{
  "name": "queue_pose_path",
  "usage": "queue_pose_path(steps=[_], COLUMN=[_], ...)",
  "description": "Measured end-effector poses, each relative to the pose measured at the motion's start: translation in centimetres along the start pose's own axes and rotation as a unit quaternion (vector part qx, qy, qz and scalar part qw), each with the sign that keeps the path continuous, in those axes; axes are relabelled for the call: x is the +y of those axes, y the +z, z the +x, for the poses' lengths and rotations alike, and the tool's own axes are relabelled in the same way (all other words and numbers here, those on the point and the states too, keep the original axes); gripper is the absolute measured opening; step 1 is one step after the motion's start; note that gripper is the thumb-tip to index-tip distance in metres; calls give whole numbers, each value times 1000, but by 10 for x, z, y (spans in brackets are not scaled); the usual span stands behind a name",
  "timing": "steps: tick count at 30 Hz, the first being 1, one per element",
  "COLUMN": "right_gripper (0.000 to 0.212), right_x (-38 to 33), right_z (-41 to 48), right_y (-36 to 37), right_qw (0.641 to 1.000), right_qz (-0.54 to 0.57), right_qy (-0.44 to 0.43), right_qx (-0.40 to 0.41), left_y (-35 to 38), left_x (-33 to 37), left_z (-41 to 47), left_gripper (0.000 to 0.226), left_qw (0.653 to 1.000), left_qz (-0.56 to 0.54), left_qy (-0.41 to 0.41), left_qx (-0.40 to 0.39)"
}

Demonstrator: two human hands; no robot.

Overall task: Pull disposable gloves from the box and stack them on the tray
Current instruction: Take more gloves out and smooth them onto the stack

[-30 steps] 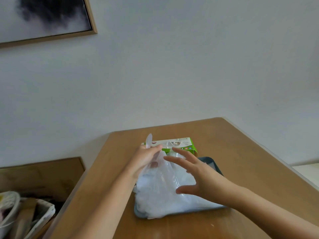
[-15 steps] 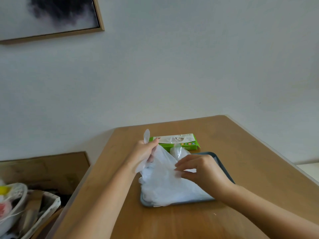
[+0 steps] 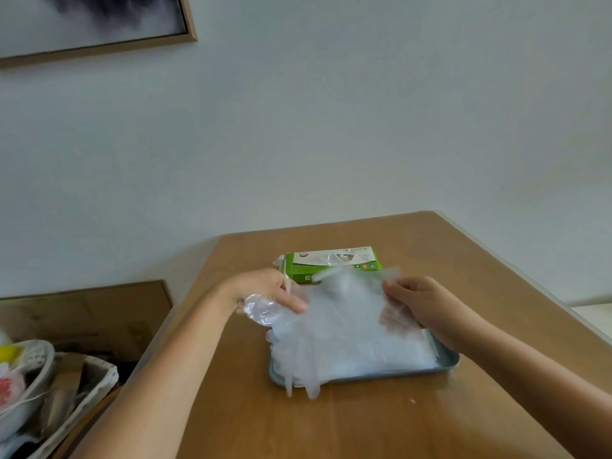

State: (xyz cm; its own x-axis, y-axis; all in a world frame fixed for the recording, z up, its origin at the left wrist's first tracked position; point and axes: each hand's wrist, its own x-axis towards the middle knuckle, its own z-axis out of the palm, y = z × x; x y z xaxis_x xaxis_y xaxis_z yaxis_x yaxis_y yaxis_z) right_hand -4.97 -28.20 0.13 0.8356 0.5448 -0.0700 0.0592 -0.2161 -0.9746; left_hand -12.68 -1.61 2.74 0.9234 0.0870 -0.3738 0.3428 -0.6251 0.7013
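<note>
Glove (image 3: 344,309), blurred, stretches between the fingers (image 3: 295,306), hiding most of the tray (image 3: 448,362). Left hand (image 3: 268,291) and right hand (image 3: 422,303) each pinch an edge.

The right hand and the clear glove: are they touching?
Touching. The head view shows the right hand pinching the edge of the clear glove.

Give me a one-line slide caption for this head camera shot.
The left hand and right hand hold a clear glove stretched above the stack on the grey tray, green box behind.
</note>
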Motion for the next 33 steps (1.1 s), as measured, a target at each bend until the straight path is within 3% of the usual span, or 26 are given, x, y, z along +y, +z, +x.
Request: queue_pose_path(steps=[2, 4, 5, 7, 10, 13, 16, 18, 22, 26, 29, 31, 33], right_gripper=[36, 34, 32, 31, 35, 38, 37, 38, 37, 36, 27, 20, 35], right_x=[12, 21, 24, 28, 33, 40, 47, 51, 52, 48, 45, 45, 46], right_z=[10, 16, 17, 17, 19, 20, 20, 22, 20, 15, 10, 4, 3], right_y=[-4, -9, -11, -13, -15, -13, -12, -12, -12, -11, -10, -7, -5], right_qw=[995, 984, 977, 965, 948, 916, 906, 910, 915, 896, 864, 827, 805], right_qz=[-94, -177, -210, -258, -310, -392, -411, -403, -392, -438, -491, -530, -525], right_qy=[-2, 8, 17, 36, 52, 23, 2, 3, 8, -2, -21, -112, -236], right_qx=[32, 32, 26, 17, 43, 83, 100, 99, 97, 77, 108, 151, 143], left_y=[1, 8, 12, 18, 21, 22, 33, 54, 113, 136, 137, 137, 139], left_x=[-3, -5, -5, -11, -15, -8, 14, 35, 59, 43, 23, 16, 14], left_z=[9, 17, 19, 27, 38, 43, 36, 24, 16, 29, 38, 44, 48], left_gripper=[56, 21, 14, 11, 35, 20, 16, 11, 21, 58, 69, 70, 71], left_qw=[999, 998, 995, 990, 994, 980, 912, 890, 920, 927, 917, 923, 926], left_qz=[43, -21, -64, -115, -29, 87, 152, 150, 170, 332, 386, 376, 369], left_qy=[-23, -56, -68, -85, -101, -81, 15, 98, 220, 135, 91, 77, 71], left_qx=[4, -24, -22, -12, 43, 162, 380, 419, 276, 111, 34, 27, 32])
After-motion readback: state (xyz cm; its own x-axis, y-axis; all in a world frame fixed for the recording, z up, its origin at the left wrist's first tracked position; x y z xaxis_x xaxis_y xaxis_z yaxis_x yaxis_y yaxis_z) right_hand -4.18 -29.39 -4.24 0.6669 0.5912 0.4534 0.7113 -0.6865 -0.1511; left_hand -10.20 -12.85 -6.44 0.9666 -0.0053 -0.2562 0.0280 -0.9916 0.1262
